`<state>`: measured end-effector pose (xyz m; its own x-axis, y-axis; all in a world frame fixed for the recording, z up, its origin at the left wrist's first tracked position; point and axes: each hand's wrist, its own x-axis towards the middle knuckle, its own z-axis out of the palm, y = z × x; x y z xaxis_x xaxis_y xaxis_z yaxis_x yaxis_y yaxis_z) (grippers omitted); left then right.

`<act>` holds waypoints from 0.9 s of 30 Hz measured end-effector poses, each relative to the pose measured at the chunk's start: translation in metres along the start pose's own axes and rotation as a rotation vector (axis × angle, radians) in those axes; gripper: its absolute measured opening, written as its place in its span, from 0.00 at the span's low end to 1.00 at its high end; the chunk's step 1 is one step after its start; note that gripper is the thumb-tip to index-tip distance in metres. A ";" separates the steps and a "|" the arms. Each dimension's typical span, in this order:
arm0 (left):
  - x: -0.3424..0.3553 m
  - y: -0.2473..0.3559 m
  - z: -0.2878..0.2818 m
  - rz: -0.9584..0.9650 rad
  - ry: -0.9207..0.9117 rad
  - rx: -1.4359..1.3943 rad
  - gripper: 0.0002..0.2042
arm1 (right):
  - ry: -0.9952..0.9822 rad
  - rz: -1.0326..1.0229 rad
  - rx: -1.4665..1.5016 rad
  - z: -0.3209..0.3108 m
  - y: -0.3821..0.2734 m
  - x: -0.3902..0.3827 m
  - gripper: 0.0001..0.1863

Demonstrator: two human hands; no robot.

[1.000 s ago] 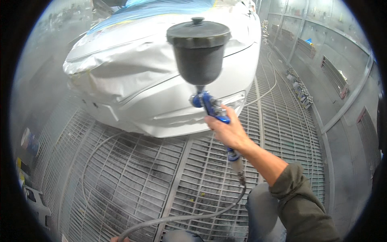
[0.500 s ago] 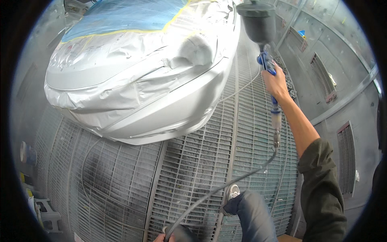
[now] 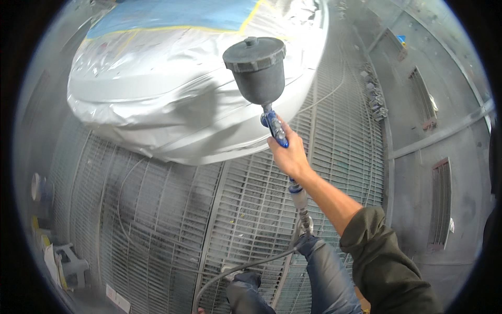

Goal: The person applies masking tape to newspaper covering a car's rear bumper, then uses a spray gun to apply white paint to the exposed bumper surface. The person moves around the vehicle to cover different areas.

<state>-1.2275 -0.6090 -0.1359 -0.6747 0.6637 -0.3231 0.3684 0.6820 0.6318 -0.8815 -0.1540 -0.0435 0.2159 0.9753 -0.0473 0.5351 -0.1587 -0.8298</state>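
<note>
My right hand (image 3: 291, 152) is closed around the blue grip of a spray gun (image 3: 273, 127), out in front of the car's bumper. On top of the gun sits a dark grey paint cup (image 3: 258, 70) with its lid on. Below the hand, a fitting (image 3: 299, 198) joins the gun to a grey air hose (image 3: 246, 266), which curves down to the lower edge. There only a sliver of my left hand (image 3: 201, 310) shows, its fingers against the hose. Beyond the cup is the front end of a car (image 3: 141, 110), covered in white masking film with a blue sheet edged in yellow tape.
Metal floor grating (image 3: 251, 204) runs under my feet. A thin line (image 3: 121, 193) lies across it on the left. At the left rim stand a white plastic stool (image 3: 73, 264) and a round container (image 3: 42, 188). The booth wall (image 3: 413, 188) with vents rises on the right.
My right hand has swung left and slightly down with the spray gun, from beside the car to in front of it. The view has shifted, and less of my left hand shows.
</note>
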 end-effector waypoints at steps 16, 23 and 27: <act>-0.042 -0.267 -0.139 -0.453 0.133 -0.114 0.13 | -0.115 -0.026 0.044 0.322 -0.105 -0.088 0.36; -0.037 -0.281 -0.201 -0.523 0.114 -0.188 0.21 | -0.339 0.209 0.535 0.368 -0.150 -0.115 0.33; 0.011 -0.247 -0.232 -0.594 0.126 -0.154 0.16 | -0.265 0.380 0.730 0.336 -0.183 -0.137 0.21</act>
<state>-1.4746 -0.8415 -0.1323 -0.8094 0.1371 -0.5711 -0.1832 0.8649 0.4673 -1.2829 -0.2068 -0.0719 0.0272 0.8944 -0.4465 -0.2124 -0.4313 -0.8769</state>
